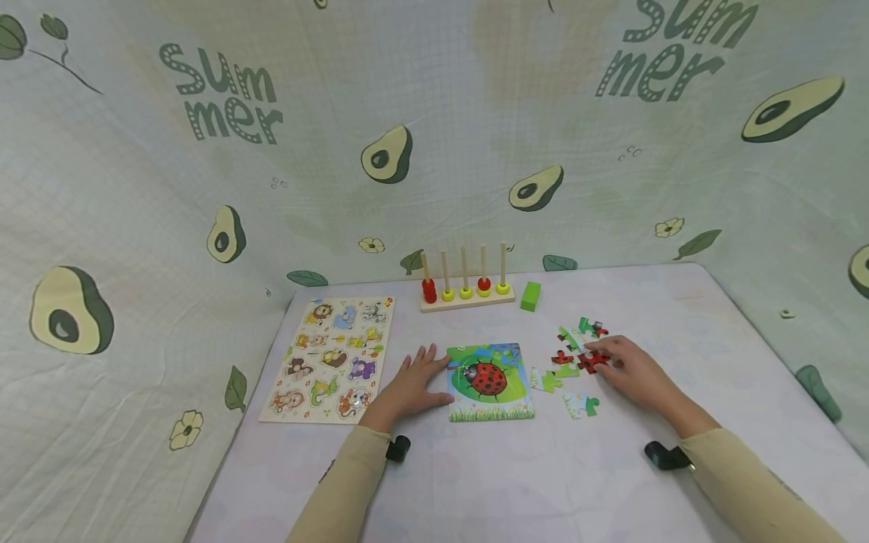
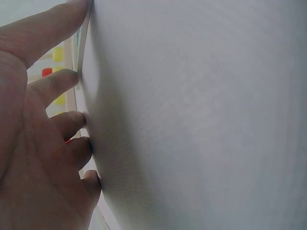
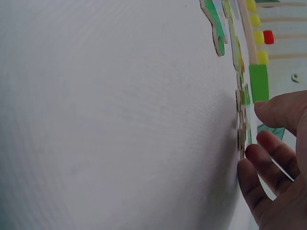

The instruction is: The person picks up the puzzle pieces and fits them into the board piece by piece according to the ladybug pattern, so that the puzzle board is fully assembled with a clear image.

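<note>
A square puzzle board with a ladybug picture [image 1: 487,377] lies at the middle of the table. My left hand [image 1: 416,385] is by its left side, fingers spread, with thumb and fingertips at the board's edge; in the left wrist view the left hand [image 2: 43,124] has its fingertips down on the surface. On the right, my right hand [image 1: 634,371] reaches over loose puzzle pieces, its fingertips at a dark red piece [image 1: 592,362]. In the right wrist view the right hand [image 3: 283,158] has loosely bent fingers, and no piece shows pinched between them.
Around the right hand lie several loose pieces, including a green and white one [image 1: 581,406]. An animal puzzle board [image 1: 326,360] lies at left. Behind stand a wooden peg rack with red and yellow beads [image 1: 468,301] and a green block [image 1: 531,296]. Patterned cloth [image 1: 462,98] hangs behind.
</note>
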The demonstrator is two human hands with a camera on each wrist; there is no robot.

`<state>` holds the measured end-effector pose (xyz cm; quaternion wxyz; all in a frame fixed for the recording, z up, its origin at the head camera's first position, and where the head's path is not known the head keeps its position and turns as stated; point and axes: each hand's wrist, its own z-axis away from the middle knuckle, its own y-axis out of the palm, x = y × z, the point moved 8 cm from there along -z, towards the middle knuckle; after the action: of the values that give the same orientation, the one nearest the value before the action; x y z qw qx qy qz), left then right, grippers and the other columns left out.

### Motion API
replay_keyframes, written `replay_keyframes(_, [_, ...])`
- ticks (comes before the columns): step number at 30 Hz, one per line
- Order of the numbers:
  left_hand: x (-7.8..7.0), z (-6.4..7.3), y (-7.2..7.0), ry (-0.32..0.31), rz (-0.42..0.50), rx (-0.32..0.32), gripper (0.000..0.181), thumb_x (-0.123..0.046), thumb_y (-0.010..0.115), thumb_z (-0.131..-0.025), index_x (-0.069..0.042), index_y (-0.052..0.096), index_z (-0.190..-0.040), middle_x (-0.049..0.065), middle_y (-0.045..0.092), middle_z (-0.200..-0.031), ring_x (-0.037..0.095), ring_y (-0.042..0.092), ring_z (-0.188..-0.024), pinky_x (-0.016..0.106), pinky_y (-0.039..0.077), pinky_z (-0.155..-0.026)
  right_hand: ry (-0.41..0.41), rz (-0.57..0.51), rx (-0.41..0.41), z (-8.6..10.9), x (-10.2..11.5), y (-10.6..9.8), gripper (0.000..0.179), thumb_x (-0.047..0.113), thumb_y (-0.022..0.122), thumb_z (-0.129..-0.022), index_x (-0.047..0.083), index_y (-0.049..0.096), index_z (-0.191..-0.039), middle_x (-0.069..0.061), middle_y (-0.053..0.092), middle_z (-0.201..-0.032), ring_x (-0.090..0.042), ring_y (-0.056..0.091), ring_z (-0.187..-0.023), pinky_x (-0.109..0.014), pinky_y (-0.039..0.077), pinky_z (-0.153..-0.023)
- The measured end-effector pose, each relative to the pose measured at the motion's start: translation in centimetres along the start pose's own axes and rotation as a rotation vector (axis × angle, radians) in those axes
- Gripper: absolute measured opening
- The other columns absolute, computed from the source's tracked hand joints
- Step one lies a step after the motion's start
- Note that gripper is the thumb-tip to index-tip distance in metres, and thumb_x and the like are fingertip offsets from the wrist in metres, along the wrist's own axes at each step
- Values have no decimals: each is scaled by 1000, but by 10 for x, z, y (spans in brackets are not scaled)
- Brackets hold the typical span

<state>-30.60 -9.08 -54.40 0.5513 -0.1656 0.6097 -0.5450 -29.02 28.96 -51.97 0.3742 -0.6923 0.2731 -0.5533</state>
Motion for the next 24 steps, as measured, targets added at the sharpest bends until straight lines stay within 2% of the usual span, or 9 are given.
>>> replay_keyframes(16, [1,0,0,3,-15,0,82,-51,71,-92,-18,38,-159,15,16,-168,32,5,-156,51,3,-126,-8,25,-18,-5,-4,-3,41,7,68,-95,2,63,-135,-23,56,-128,-37,59,-107,-54,52,-85])
replay_keyframes(24, [2,-1,2,-9,-24,9,82,-51,71,-92,-20,37,-160,12,14,-169,29,4,-157,49,3,-127,95,22,12,-12,-19,-5,44,13,59,-100,-1,56,-141,-26,47,-135,-43,54,-115,-62,49,-90])
